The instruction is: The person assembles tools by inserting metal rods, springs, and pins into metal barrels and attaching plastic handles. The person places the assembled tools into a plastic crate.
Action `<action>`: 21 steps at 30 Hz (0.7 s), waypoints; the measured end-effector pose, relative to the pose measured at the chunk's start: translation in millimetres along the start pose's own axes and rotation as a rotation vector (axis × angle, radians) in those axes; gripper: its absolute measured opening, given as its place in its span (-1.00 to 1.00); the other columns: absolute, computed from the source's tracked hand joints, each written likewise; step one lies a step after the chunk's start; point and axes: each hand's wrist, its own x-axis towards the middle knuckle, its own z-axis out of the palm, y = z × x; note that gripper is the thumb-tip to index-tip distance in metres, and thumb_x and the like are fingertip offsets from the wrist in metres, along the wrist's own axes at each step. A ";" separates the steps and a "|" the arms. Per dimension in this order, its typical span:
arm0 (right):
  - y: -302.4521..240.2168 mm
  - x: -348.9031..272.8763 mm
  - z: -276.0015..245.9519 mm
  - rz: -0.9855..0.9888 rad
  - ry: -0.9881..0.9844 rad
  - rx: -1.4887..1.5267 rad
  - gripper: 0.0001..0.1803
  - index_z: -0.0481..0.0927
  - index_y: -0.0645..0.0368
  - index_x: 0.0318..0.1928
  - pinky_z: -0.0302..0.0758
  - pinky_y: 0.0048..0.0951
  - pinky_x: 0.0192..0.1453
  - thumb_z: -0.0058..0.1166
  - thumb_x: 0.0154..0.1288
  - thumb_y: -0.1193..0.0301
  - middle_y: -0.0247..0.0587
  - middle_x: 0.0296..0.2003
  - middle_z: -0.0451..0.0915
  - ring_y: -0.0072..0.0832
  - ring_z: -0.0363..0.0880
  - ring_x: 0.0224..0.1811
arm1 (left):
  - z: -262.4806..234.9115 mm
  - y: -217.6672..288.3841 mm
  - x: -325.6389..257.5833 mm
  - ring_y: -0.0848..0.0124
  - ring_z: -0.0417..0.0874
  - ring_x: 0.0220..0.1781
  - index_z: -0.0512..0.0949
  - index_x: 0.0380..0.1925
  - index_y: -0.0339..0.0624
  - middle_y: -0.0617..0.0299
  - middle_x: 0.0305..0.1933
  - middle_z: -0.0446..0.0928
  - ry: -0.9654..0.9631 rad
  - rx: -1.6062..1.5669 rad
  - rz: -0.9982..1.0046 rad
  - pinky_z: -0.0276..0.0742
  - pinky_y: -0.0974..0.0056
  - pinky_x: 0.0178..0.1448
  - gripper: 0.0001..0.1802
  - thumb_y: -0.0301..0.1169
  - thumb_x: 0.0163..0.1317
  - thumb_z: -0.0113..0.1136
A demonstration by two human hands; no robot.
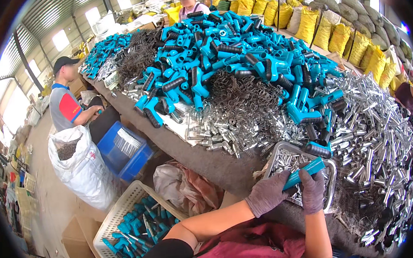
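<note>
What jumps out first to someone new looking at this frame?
The big heap of teal plastic handles piled on the long table's middle. To its right, a spread of shiny metal tubes. At the near edge, the gloved left hand and right hand grip one teal handle over a metal tray.

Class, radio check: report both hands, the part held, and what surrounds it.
Left hand and right hand gripping teal handle. Over metal tray of small silver parts. Teal handle heap beyond.
</note>
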 end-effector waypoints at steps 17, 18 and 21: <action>-0.2 29.9 -9.1 -0.033 0.120 -0.005 -0.51 0.54 0.28 -0.19 0.37 -0.58 -0.25 0.23 0.09 0.09 -0.40 -0.40 0.51 -0.67 0.38 -0.35 | -16.7 -11.3 16.8 0.61 0.26 -0.82 0.30 -0.31 -0.21 0.38 -0.64 0.34 -0.675 -1.222 -0.501 0.17 0.48 -0.73 -0.56 -0.15 0.07 0.27; 1.3 27.2 -12.7 -0.026 0.131 -0.005 -0.51 0.54 0.28 -0.19 0.37 -0.58 -0.25 0.23 0.09 0.09 -0.40 -0.40 0.51 -0.67 0.38 -0.35 | -17.3 -6.7 14.8 0.61 0.26 -0.82 0.30 -0.31 -0.21 0.38 -0.64 0.34 -0.688 -1.223 -0.507 0.17 0.48 -0.73 -0.56 -0.15 0.07 0.27; -2.4 22.7 -16.5 -0.039 0.063 -0.068 -0.48 0.52 0.31 -0.15 0.40 -0.56 -0.22 0.24 0.09 0.10 -0.35 -0.38 0.53 -0.65 0.41 -0.33 | -11.2 -3.4 8.3 0.44 0.43 -0.71 0.33 -0.16 -0.25 0.26 -0.57 0.41 -0.664 -0.972 -0.554 0.32 0.36 -0.66 -0.50 -0.18 0.03 0.29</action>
